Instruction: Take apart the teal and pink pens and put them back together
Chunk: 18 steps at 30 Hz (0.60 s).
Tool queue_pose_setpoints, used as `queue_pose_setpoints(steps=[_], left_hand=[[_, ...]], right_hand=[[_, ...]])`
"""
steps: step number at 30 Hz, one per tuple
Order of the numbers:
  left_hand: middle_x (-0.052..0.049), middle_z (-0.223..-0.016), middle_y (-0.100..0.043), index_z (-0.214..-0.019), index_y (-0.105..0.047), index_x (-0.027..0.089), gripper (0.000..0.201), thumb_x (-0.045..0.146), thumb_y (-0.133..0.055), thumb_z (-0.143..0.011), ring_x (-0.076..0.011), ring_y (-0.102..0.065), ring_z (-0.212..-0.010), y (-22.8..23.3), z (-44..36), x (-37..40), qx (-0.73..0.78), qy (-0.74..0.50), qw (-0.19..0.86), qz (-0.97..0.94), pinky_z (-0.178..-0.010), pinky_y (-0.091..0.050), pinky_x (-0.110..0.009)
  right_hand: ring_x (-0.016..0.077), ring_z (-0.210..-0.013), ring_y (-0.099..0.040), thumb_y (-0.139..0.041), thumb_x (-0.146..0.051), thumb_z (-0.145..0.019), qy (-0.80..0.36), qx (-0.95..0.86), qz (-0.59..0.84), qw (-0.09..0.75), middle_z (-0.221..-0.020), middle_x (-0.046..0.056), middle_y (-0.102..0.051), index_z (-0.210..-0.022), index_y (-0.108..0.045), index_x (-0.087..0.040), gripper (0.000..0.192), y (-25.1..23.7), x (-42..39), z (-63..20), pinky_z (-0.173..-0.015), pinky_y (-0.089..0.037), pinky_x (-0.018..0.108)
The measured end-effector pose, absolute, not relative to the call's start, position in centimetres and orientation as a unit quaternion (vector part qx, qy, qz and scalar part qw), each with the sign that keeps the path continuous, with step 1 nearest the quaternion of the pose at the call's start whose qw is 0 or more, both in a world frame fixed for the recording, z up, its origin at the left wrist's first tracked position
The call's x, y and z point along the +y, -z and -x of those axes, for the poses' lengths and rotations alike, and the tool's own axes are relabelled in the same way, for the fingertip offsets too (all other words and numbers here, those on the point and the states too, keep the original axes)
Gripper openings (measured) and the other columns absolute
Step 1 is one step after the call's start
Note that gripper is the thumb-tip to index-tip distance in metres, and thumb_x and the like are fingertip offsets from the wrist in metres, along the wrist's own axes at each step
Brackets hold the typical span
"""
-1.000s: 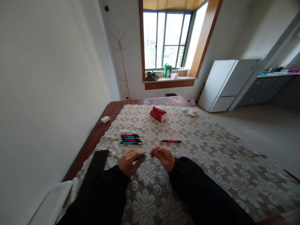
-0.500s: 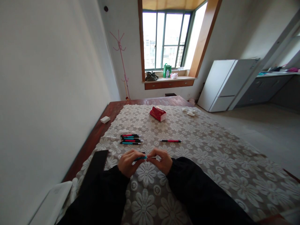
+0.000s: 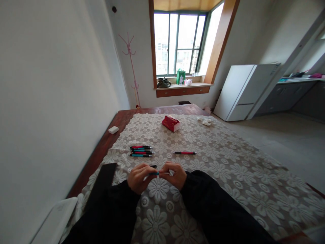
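Observation:
My left hand (image 3: 138, 177) is closed on a blue pen barrel (image 3: 154, 174), and a small black pen part (image 3: 153, 166) shows above its fingers. Close beside it, my right hand (image 3: 175, 173) pinches a thin, pale pen refill (image 3: 165, 173) whose tip meets the end of the barrel. Fingers hide much of both pieces. Beyond my left hand lies a group of several red and blue pens (image 3: 141, 151) with black ends. A single red and black pen (image 3: 184, 153) rests past my right hand.
A patterned tablecloth (image 3: 218, 159) covers the table. On it are a red tissue pack (image 3: 170, 123), crumpled white tissue (image 3: 205, 121) and a dark flat object (image 3: 105, 176) by my left sleeve. A white adapter (image 3: 113, 130) sits along the left edge, near the wall.
The blue barrel has tilted slightly in my left hand, and more of the black part shows above the fingers. More of the refill shows at my right fingertips. Lying pens have stayed put.

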State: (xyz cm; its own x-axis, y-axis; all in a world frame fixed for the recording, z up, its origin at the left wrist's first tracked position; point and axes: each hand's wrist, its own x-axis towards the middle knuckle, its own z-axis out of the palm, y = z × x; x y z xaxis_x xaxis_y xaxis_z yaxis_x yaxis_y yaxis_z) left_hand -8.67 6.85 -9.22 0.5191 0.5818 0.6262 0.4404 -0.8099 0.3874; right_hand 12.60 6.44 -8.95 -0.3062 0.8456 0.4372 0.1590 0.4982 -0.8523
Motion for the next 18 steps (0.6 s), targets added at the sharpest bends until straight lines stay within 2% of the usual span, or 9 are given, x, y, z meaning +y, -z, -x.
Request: queue_pose_setpoints(steps=[4,6,9,11,14,16,18], left_hand=[[-0.004,-0.085,-0.071,-0.097,-0.065,0.022,0.010,0.020,-0.060,-0.089,-0.0171,-0.064,-0.079,9.2,8.6,6.8,0.303,-0.387,0.096,-0.866,-0.074,-0.052,-0.030],[-0.005,-0.086,-0.070,-0.098,-0.064,0.022,0.011,0.020,-0.058,-0.089,-0.0178,-0.064,-0.081,9.2,8.6,6.8,0.323,-0.392,0.089,-0.857,-0.075,-0.052,-0.031],[-0.005,-0.088,-0.069,-0.099,-0.062,0.021,0.011,0.020,-0.055,-0.090,-0.0182,-0.065,-0.083,9.1,8.8,6.9,0.369,-0.431,0.072,-0.820,-0.075,-0.052,-0.030],[-0.005,-0.089,-0.068,-0.099,-0.061,0.020,0.011,0.020,-0.053,-0.091,-0.0179,-0.065,-0.083,9.1,8.9,7.0,0.398,-0.461,0.062,-0.791,-0.075,-0.052,-0.030],[-0.004,-0.089,-0.069,-0.103,-0.058,0.021,0.013,0.019,-0.050,-0.092,-0.0175,-0.065,-0.083,9.1,8.9,7.2,0.422,-0.481,0.057,-0.766,-0.076,-0.051,-0.030],[-0.004,-0.089,-0.069,-0.105,-0.057,0.021,0.015,0.019,-0.048,-0.093,-0.0177,-0.065,-0.083,9.2,8.9,7.3,0.432,-0.479,0.061,-0.762,-0.077,-0.051,-0.031],[-0.003,-0.089,-0.069,-0.105,-0.057,0.021,0.015,0.020,-0.048,-0.093,-0.0182,-0.065,-0.083,9.4,8.9,7.3,0.446,-0.469,0.062,-0.760,-0.078,-0.050,-0.031]], right_hand=[[0.0123,-0.057,-0.052,-0.074,-0.036,-0.077,-0.358,-0.730,0.357,0.460,-0.064,0.001,-0.060,-0.071,-0.068,-0.017,0.020,8.9,6.5,-12.6,-0.057,-0.042,0.026],[0.0126,-0.060,-0.052,-0.075,-0.032,-0.075,-0.355,-0.736,0.367,0.444,-0.067,0.000,-0.062,-0.082,-0.067,-0.018,0.018,9.0,6.6,-12.6,-0.059,-0.043,0.026],[0.0132,-0.064,-0.051,-0.073,-0.025,-0.076,-0.325,-0.757,0.382,0.418,-0.075,0.000,-0.063,-0.098,-0.061,-0.019,0.025,9.2,6.9,-12.7,-0.062,-0.044,0.027],[0.0158,-0.073,-0.053,-0.067,-0.023,-0.079,-0.267,-0.797,0.377,0.389,-0.084,0.002,-0.063,-0.105,-0.060,-0.020,0.027,9.5,7.1,-12.8,-0.069,-0.046,0.030],[0.0227,-0.095,-0.053,-0.065,-0.025,-0.082,-0.162,-0.861,0.368,0.311,-0.106,0.008,-0.060,-0.126,-0.054,-0.021,0.046,9.8,7.2,-12.9,-0.085,-0.045,0.038],[0.0255,-0.102,-0.050,-0.064,-0.028,-0.083,-0.117,-0.882,0.378,0.257,-0.117,0.010,-0.057,-0.136,-0.047,-0.023,0.056,10.0,7.2,-12.9,-0.087,-0.044,0.041],[0.0266,-0.104,-0.049,-0.062,-0.032,-0.085,-0.093,-0.891,0.387,0.216,-0.121,0.009,-0.055,-0.137,-0.047,-0.026,0.055,10.1,7.1,-12.9,-0.087,-0.043,0.043]])
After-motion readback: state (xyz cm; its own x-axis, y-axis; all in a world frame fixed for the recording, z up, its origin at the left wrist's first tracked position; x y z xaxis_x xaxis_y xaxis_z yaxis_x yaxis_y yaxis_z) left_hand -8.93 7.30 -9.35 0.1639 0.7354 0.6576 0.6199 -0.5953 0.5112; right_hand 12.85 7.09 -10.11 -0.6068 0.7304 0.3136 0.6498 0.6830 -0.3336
